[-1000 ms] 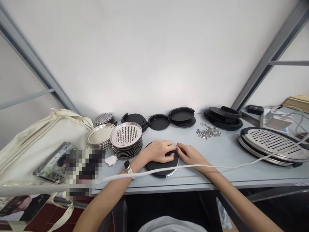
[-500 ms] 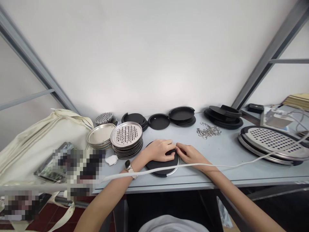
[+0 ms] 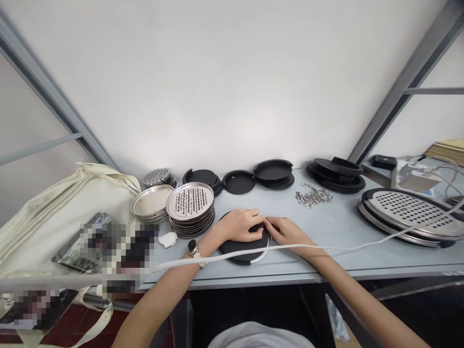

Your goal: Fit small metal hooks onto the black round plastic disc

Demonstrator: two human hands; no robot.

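A round black disc with a metal rim (image 3: pixel 243 249) lies on the grey table (image 3: pixel 326 241) in front of me. My left hand (image 3: pixel 239 224) rests on top of it with fingers curled, pressing it down. My right hand (image 3: pixel 287 229) pinches at the disc's right edge, fingertips meeting those of the left hand. What the fingers pinch is too small to make out. A watch sits on my left wrist (image 3: pixel 193 248).
Stacks of perforated metal discs (image 3: pixel 189 207) and plain metal plates (image 3: pixel 150 202) stand at left. Black lids (image 3: pixel 272 172) line the wall. Loose metal hooks (image 3: pixel 312 197) lie mid-right. Large perforated trays (image 3: pixel 406 214) sit at right. A white cable (image 3: pixel 344 249) crosses the front. A cloth bag (image 3: pixel 54 212) lies left.
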